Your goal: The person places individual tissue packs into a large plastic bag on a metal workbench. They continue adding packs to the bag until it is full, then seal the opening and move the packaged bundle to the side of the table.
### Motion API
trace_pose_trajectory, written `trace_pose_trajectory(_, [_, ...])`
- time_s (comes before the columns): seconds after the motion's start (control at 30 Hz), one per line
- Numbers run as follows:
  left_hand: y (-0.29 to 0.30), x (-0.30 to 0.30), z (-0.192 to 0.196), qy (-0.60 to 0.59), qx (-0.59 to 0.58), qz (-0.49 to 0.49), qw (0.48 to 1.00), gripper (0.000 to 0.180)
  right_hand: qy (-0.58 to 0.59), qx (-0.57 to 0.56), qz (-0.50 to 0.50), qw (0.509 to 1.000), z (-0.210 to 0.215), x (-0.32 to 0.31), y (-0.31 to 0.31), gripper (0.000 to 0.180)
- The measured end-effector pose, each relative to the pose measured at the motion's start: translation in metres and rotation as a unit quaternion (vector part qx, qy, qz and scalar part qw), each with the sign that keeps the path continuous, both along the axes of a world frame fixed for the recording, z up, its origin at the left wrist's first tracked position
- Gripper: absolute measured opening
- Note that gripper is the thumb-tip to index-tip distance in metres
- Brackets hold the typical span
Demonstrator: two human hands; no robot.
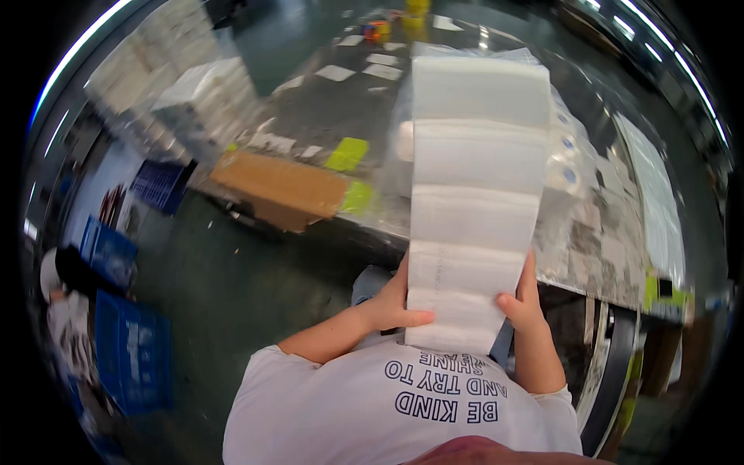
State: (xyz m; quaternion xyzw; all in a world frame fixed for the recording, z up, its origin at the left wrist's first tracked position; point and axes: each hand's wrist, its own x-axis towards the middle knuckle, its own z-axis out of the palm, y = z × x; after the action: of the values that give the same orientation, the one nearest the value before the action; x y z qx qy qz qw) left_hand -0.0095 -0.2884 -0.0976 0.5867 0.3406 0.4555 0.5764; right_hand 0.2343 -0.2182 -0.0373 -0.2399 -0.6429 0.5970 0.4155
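A long white stack of paper packs [477, 159], marked by several cross seams, stretches from my chest out over the table. It looks like tissue packs in a row, though the exact kind is hard to tell. My left hand [391, 306] grips its near left edge, thumb on top and fingers mostly hidden beneath. On the opposite edge, my right hand [525, 301] holds it the same way. Beyond and partly under the stack, a clear plastic bag [570, 132] contains white rolls with blue-marked ends.
The table [302, 116] carries scattered white paper pieces and yellow-green sheets [348, 154]. A cardboard piece [279, 186] is at its near left edge. Wrapped white packs [205, 97] are piled at far left. Blue crates [132, 353] stand on the floor, near another person [70, 271].
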Motion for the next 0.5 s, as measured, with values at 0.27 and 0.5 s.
trace_pose_trajectory(0.27, [-0.116,-0.127,0.026,-0.303,0.003,0.311,0.901,0.093,-0.143,0.198,0.127,0.961,0.003,-0.143,0.06,0.069])
trace_pose_trajectory(0.5, [-0.178,-0.176,-0.018,-0.352,0.021,0.595,0.722,0.085,-0.228,0.424,-0.011,0.876,-0.08,-0.191,0.12,0.032])
